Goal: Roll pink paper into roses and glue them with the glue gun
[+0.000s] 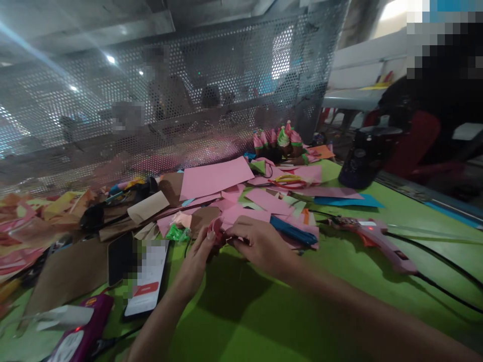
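Note:
Between my hands is a small pink paper piece (216,229) that looks curled or rolled, with darker lines along one edge. My left hand (199,257) is closed around it, thumb lying along its near side. At its right side, the fingers of my right hand (260,245) are pinched together, and my fingers partly hide what they grip. Just behind the hands lie pink paper scraps (245,215) and a crumpled green wrapper (177,233). A folded blue strip (294,230) lies beyond my right hand.
A pink glue gun (392,246) with a red light and trailing cables lies at right. Scissors (289,181), a dark bottle (360,156) and several paper cupcakes (283,140) stand or lie farther back. Phones (147,281) and a purple power strip (83,327) are at left.

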Demonstrator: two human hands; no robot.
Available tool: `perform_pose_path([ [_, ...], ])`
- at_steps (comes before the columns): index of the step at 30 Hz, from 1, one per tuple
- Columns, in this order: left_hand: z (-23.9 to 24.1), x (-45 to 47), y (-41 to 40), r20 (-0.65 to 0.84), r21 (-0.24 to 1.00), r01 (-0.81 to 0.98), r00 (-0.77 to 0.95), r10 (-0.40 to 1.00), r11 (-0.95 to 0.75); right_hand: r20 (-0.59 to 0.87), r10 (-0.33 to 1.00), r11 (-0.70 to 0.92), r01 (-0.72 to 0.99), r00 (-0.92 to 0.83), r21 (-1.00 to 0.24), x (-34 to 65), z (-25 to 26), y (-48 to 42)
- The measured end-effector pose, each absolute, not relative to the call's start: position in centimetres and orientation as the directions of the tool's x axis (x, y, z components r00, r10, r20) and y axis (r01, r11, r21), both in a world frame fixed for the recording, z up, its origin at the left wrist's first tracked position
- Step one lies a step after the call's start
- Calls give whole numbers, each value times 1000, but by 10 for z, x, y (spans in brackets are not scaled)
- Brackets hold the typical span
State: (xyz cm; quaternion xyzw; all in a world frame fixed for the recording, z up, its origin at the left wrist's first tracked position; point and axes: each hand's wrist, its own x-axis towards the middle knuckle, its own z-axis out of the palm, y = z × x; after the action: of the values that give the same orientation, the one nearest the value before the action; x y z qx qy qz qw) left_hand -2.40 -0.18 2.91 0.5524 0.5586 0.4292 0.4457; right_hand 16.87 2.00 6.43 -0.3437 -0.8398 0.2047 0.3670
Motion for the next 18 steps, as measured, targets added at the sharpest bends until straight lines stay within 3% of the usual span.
perform_pose_path([
  [3, 32, -22, -3, -113, 972, 211, 8, 994, 108, 470, 711, 699, 449, -524, -557, 168, 64, 18],
  [11, 34, -23, -4, -121, 971, 208, 2, 993, 118, 449, 756, 639, 390, -475, -663, 169, 68, 22],
  [18, 42, -19, -5, -130, 972, 200, 6, 992, 126, 453, 679, 734, 546, -578, -403, 171, 64, 21],
])
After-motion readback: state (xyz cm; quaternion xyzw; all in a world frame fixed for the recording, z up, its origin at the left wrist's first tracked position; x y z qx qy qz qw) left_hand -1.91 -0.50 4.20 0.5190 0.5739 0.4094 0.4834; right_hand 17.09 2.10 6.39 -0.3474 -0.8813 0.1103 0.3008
